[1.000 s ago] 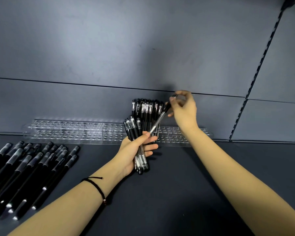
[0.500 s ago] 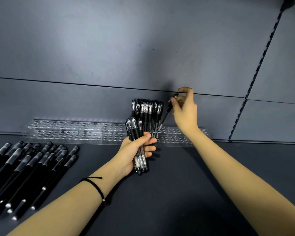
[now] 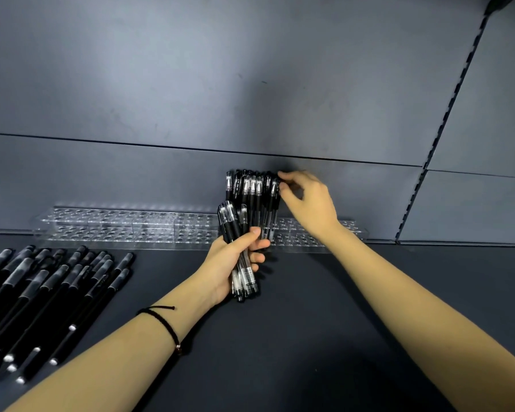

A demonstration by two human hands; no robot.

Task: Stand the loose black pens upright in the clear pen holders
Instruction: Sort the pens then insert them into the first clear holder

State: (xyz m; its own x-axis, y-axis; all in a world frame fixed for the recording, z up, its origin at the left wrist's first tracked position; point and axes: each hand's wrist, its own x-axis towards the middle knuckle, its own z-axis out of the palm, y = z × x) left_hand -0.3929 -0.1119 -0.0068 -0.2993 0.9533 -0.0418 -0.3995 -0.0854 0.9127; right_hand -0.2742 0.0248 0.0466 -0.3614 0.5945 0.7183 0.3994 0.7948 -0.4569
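While slanting toward the holes one second ago, stands now upright in the centre of the frame, at the right edge of the standing pens (image 3: 250, 188): the rightmost pen (image 3: 275, 193), apparently seated in its hole. Pinched at the cap between thumb and forefinger of the right hand (image 3: 308, 200), not yet let go. Means one more pen in place; remains only to release it and to reach back for the next one. Gripped in the left hand (image 3: 229, 266), just below and in front of the standing group, a bundle of pens (image 3: 229, 221), caps up, in the same place as before.

Behind everything, across the whole upper frame, grey wall panels (image 3: 250, 84), with a slotted upright strip (image 3: 446, 114) running down at the upper right. Below, filling the lower frame, a dark matte shelf surface (image 3: 309, 322). Along its back edge, from the left past the centre, the clear pen holders (image 3: 125, 230) in two stepped rows, with most holes vacant, so probably far from finished. At the lower left, lying flat side by side, the loose black pens (image 3: 51, 286), well apart from the holders. On the left wrist, a thin black cord bracelet (image 3: 164, 322).
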